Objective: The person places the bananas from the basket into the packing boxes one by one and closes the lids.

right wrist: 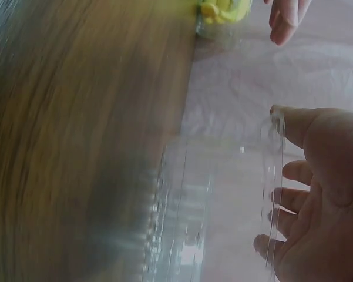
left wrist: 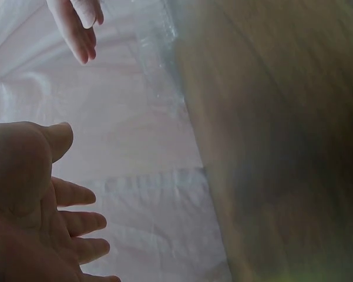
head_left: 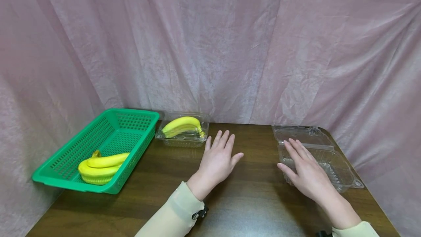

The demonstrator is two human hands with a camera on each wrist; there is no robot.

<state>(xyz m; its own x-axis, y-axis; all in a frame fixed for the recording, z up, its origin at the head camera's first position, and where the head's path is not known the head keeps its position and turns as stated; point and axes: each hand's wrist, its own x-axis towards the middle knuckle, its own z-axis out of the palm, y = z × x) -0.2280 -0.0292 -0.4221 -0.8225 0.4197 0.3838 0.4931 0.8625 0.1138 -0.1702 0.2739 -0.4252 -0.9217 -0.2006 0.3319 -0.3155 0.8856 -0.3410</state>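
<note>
My left hand (head_left: 217, 160) hovers over the middle of the table with its fingers spread and straight, holding nothing. Close beyond its fingertips is a clear plastic clamshell box (head_left: 167, 141) with yellow bananas (head_left: 182, 123) inside, its lid down. On the right, my right hand (head_left: 307, 175) reaches over a second clear clamshell box (head_left: 345, 171), fingers extended. That box's lid (head_left: 300, 134) is folded back toward the curtain, and no fruit shows in it. In the right wrist view the box's rim (right wrist: 273, 176) overlaps the fingers (right wrist: 291, 200), which are not curled round it.
A green plastic basket (head_left: 139, 149) stands at the left, with a bunch of bananas (head_left: 98, 171) at its near end. Pink curtain (head_left: 210, 46) hangs behind and along both sides of the brown wooden table (head_left: 250, 200).
</note>
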